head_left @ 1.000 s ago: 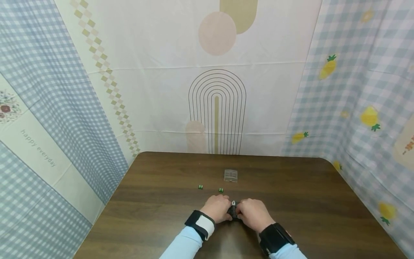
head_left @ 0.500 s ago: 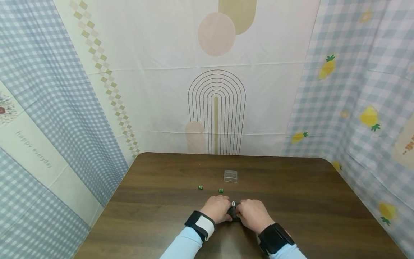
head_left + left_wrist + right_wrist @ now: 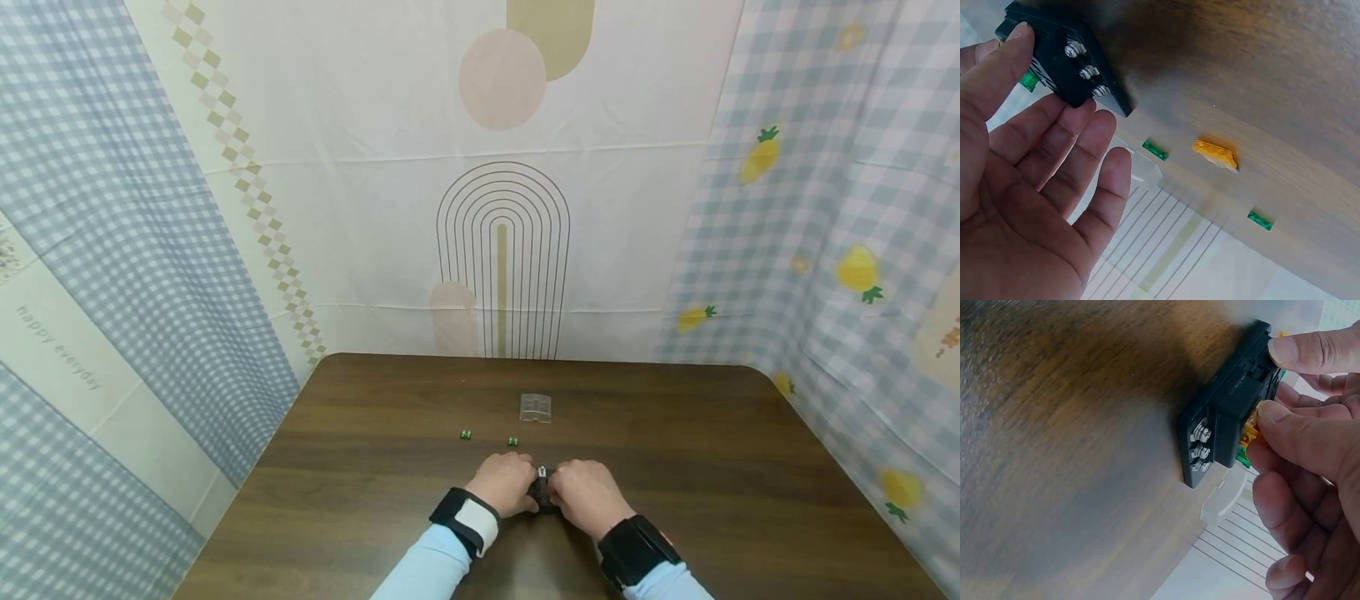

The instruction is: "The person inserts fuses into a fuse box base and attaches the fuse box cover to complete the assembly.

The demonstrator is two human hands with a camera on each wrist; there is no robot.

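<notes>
My left hand grips a black fuse block, its thumb on one side and fingertips on the other. The block has a row of screw terminals at one end and a green fuse seated in it. My right hand pinches an orange blade fuse between thumb and forefinger, against the block's face. Whether its prongs are in the slots is hidden by the fingers. In the left wrist view another orange fuse lies on the table, with a green fuse on either side of it.
The clear plastic cover lies on the brown wooden table beyond the hands. Two small green fuses, one of them the left fuse, lie nearer. A patterned cloth hangs behind the table's far edge.
Both hands stay almost still over the fuse block. The loose fuses and clear cover have not moved; only the hanging cloth on the left shifts slightly.
</notes>
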